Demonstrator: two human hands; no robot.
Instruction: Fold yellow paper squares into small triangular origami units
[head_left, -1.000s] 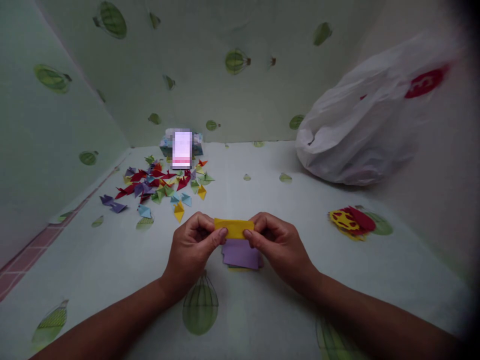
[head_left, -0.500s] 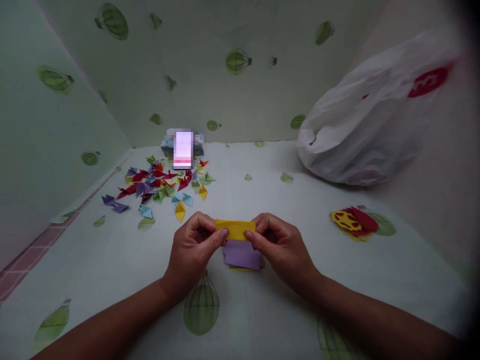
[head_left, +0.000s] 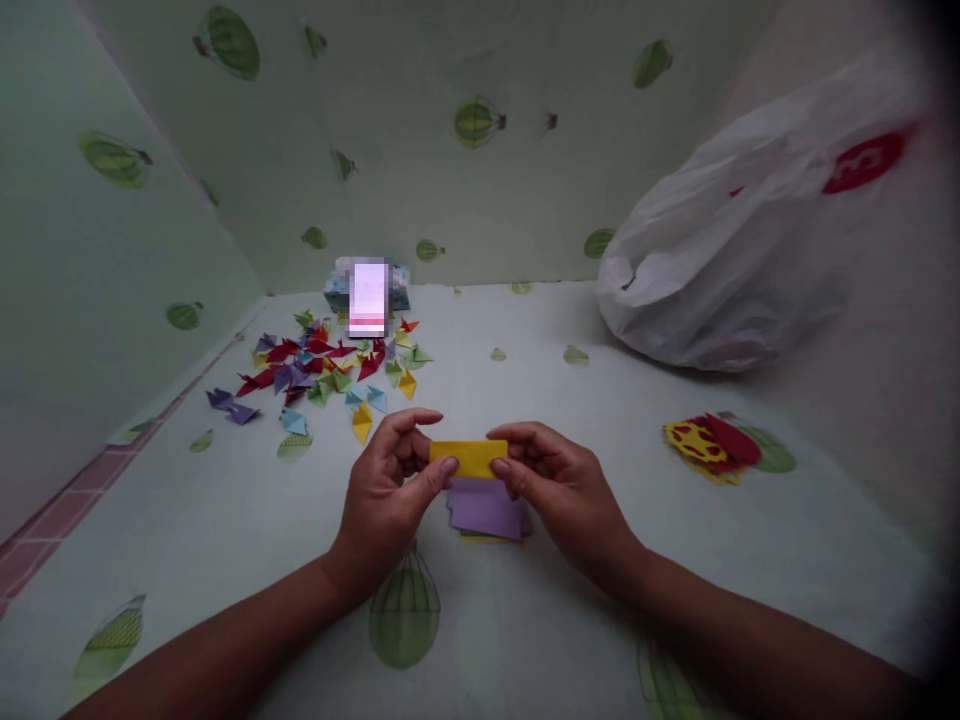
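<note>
A folded yellow paper strip [head_left: 467, 457] is held just above the table between both hands. My left hand [head_left: 386, 495] pinches its left end with thumb and fingers, the index finger lifted over the top edge. My right hand [head_left: 555, 490] pinches its right end. Directly beneath lies a small stack of purple paper [head_left: 487, 510] with a yellow sheet showing under it.
A heap of small folded paper pieces [head_left: 322, 370] in several colours lies at the back left, near a small box [head_left: 367, 292]. A white plastic bag [head_left: 742, 240] fills the back right. Red and yellow paper cut-outs [head_left: 709, 445] lie at the right. Balloon-patterned walls enclose the table.
My fingers have shifted on the yellow strip: the left index finger has lifted and the right fingers have stretched over its top edge. The strip stays in the same place.
</note>
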